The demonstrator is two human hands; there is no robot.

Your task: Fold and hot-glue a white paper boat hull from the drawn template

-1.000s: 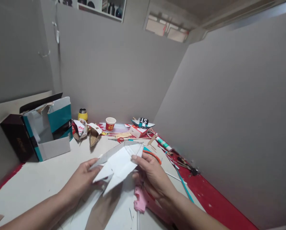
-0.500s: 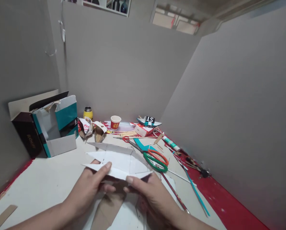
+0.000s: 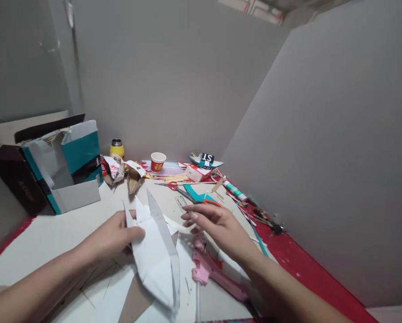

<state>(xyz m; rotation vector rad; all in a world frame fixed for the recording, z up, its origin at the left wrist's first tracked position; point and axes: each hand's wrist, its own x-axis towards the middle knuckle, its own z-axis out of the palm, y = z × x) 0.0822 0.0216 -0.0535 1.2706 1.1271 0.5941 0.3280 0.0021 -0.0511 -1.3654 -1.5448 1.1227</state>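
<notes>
My left hand (image 3: 115, 233) grips one end of a white folded-card boat shape (image 3: 156, 264), thumb on its inner face. The piece has raised side walls and tilts downward toward me. Free of it, my right hand (image 3: 217, 226) reaches over the table with fingers stretched and nothing visible in them. Just below this hand lies a pink hot glue gun (image 3: 217, 276) with a clear glue stick (image 3: 198, 298) in it. The scissors (image 3: 212, 202) with orange and dark parts are partly hidden behind my right fingers.
An opened teal-and-white box (image 3: 81, 152) stands at the left. Along the back wall are a yellow jar (image 3: 117, 148), a red-and-white paper cup (image 3: 157, 163) and a small finished-looking boat (image 3: 205, 160). Scraps, sticks and a glue tube (image 3: 234, 190) line the right side. Brown cardboard (image 3: 133, 300) lies in front.
My right hand has let go of the card boat and moved right. My left hand has turned the boat lengthwise and shifted left. The pink glue gun now shows.
</notes>
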